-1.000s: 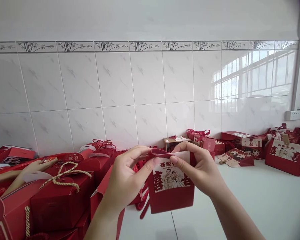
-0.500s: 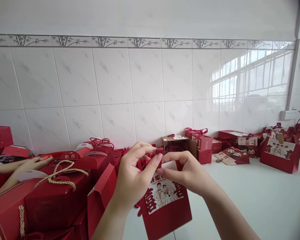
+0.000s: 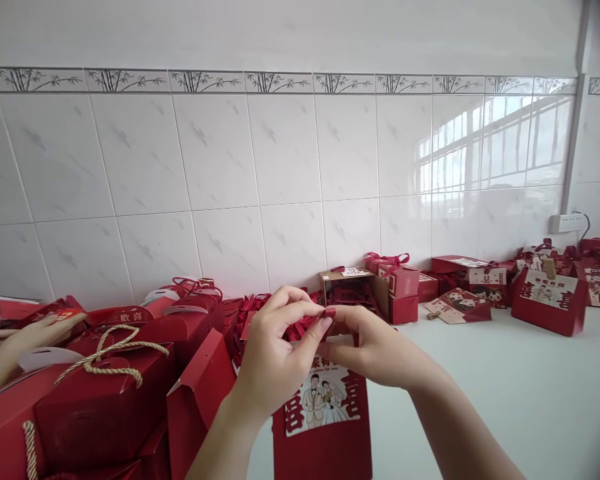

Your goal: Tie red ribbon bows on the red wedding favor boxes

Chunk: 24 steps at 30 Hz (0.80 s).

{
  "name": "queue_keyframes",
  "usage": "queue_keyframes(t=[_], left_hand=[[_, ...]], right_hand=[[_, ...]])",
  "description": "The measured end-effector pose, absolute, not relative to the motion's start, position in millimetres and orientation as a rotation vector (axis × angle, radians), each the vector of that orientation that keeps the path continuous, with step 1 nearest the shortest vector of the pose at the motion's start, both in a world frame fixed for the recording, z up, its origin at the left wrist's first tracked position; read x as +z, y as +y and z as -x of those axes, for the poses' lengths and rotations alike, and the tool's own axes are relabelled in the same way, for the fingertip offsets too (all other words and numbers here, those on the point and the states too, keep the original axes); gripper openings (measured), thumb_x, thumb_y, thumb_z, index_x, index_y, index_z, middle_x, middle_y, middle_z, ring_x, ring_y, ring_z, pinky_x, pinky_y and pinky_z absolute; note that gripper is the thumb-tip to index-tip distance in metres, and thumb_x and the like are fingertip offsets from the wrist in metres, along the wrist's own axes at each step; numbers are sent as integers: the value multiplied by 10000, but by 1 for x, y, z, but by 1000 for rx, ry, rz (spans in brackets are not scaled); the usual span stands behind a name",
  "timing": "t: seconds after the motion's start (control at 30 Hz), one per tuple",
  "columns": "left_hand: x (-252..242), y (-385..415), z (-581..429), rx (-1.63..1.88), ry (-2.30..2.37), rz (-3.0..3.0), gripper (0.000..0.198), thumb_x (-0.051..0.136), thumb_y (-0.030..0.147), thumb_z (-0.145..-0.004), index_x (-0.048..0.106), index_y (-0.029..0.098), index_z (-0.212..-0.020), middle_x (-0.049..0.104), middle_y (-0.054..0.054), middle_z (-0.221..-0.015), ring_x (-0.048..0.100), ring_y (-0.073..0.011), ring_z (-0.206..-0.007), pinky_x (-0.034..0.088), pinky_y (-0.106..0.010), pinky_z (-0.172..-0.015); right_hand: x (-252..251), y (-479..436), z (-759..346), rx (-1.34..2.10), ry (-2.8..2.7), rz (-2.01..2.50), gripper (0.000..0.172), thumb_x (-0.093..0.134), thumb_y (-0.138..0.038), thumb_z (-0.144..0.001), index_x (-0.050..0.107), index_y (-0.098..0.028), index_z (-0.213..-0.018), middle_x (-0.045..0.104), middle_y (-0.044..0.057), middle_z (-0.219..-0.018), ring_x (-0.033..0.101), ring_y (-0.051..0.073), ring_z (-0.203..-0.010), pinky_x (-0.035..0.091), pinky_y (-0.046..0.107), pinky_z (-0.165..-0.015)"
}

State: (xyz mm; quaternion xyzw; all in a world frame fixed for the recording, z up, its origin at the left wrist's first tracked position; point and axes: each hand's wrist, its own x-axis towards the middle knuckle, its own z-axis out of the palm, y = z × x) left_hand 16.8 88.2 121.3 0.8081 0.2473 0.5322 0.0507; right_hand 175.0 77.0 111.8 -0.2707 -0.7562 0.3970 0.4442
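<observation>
A red gift box stands below my hands, its front printed with a bride and groom and large red characters. At its top, my left hand pinches a dark red ribbon between thumb and forefinger. My right hand is closed too, its fingertips meeting the left ones at the same ribbon. The fingers cover the top edge of the box and most of the ribbon. Behind my hands lies a heap of loose red ribbons.
Red boxes with a gold cord bow crowd the left side. Another person's hand works at the far left. An open brown carton stands by the tiled wall, and finished-looking red gift boxes line the right of the white table.
The red gift box has swung from tilted to nearly upright. The ribbon loop now shows flatter between my fingertips. The view has turned slightly right, and the other person's hand has shifted.
</observation>
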Motion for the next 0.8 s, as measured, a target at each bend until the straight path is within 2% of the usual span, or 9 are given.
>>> queue_keyframes(t=[0.07,0.13,0.27,0.37,0.6,0.8], left_hand=[[121,90,-17,1632,749,-2445,99,591,189,-851,677,189,-801,572,-32,-827,581,-140,-770,501,-264,-679],[120,91,-17,1642,749,-2417,92,594,196,-852,672,187,-805,572,-31,-830,582,-139,-774,502,-262,-686],[119,93,-16,1658,729,-2354,73,604,204,-847,666,184,-814,572,-30,-847,577,-124,-736,509,-251,-664],[117,93,-16,1693,678,-2299,56,609,198,-841,662,184,-826,570,-29,-858,573,-114,-698,519,-248,-641],[118,91,-18,1787,625,-2203,57,621,199,-821,670,170,-812,570,-37,-837,586,-133,-716,523,-243,-597],[119,92,-14,1796,635,-2245,53,612,188,-830,661,172,-821,561,-33,-852,573,-121,-696,517,-253,-625]], right_hand=[[112,77,-175,953,-1872,657,164,543,-166,-829,633,-155,-966,611,28,-868,580,146,-779,465,252,-645],[113,76,-175,978,-1840,648,129,551,-163,-826,617,-155,-937,607,24,-872,595,146,-794,479,253,-666],[114,74,-175,1020,-1797,657,72,565,-142,-812,591,-165,-875,538,-32,-730,524,80,-612,444,214,-586],[114,74,-175,989,-1790,671,31,575,-159,-811,583,-160,-842,520,-33,-711,466,66,-573,412,200,-538],[115,72,-173,987,-1739,704,77,614,-201,-786,549,-163,-772,493,-42,-638,443,70,-547,335,189,-466],[114,73,-167,1002,-1663,694,134,654,-247,-763,558,-163,-722,526,-35,-613,492,91,-563,365,214,-506]])
